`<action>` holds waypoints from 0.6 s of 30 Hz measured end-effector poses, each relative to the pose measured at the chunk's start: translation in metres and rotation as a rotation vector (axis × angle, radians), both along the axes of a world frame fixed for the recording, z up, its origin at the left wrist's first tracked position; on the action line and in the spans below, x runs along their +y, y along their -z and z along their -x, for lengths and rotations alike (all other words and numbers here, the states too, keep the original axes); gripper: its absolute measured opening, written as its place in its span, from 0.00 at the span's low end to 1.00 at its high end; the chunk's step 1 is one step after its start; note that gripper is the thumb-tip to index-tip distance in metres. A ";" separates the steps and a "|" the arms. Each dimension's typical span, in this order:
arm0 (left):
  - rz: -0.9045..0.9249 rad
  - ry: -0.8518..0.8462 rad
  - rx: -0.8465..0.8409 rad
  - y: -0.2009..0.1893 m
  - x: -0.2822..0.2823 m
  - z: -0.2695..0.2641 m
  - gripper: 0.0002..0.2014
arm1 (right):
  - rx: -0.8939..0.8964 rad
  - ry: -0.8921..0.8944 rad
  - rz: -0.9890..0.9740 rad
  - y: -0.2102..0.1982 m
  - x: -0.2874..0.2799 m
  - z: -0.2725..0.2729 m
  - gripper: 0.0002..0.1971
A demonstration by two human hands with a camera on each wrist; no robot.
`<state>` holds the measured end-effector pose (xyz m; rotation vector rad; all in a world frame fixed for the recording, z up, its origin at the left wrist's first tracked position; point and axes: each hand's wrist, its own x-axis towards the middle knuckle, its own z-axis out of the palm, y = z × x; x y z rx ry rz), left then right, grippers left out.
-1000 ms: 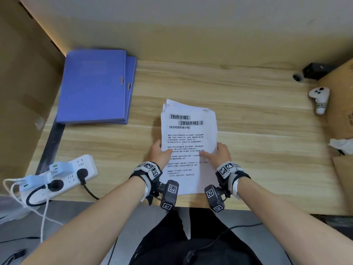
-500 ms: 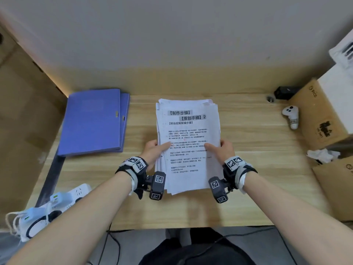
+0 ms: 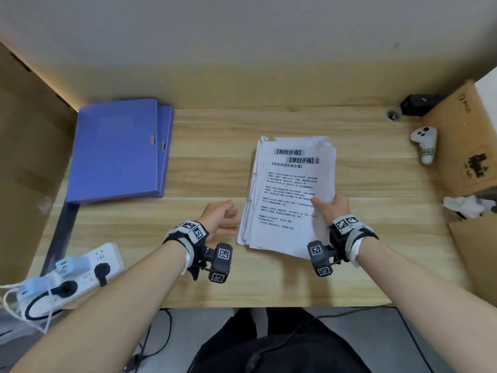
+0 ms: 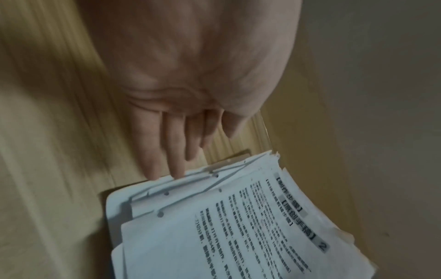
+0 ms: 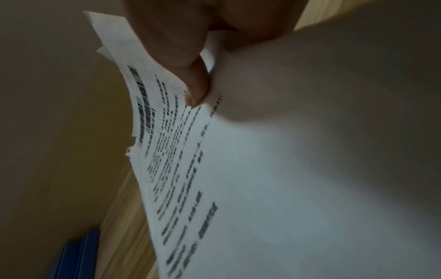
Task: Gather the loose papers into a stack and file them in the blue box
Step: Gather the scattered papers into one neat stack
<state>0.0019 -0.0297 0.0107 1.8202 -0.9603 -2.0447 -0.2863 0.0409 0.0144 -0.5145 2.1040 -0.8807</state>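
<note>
A stack of printed white papers [image 3: 289,195] is held over the wooden desk, right of centre. My right hand [image 3: 332,204] grips its right edge, thumb on the top sheet [image 5: 195,94]. My left hand [image 3: 222,215] is off the stack, just left of it, fingers straight and relaxed [image 4: 167,149] and holding nothing. In the left wrist view the papers [image 4: 238,226] show punched holes along their edge. The blue box [image 3: 118,149] lies shut and flat at the desk's back left; a corner of the box [image 5: 78,253] shows in the right wrist view.
A white power strip [image 3: 67,275] with plugs and cables sits at the front left edge. A white controller [image 3: 425,144], a black device [image 3: 416,105], cardboard boxes [image 3: 462,146] and crumpled tissue [image 3: 468,205] crowd the right side. A cardboard wall [image 3: 27,157] stands on the left.
My left hand has let go of the stack and drawn away to the left. The right hand now holds the papers alone, shifted rightward.
</note>
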 end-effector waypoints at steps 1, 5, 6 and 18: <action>-0.002 0.016 -0.046 0.005 0.000 0.005 0.15 | -0.002 -0.005 -0.003 0.004 -0.001 0.002 0.22; 0.059 0.126 -0.176 0.031 0.001 0.025 0.11 | -0.021 0.017 -0.024 0.019 -0.001 0.005 0.20; 0.068 0.154 -0.172 0.035 0.001 0.030 0.09 | -0.037 0.022 -0.029 0.022 -0.001 0.006 0.19; 0.094 -0.085 -0.197 0.055 -0.006 0.027 0.16 | 0.001 -0.049 -0.087 0.042 -0.009 0.035 0.17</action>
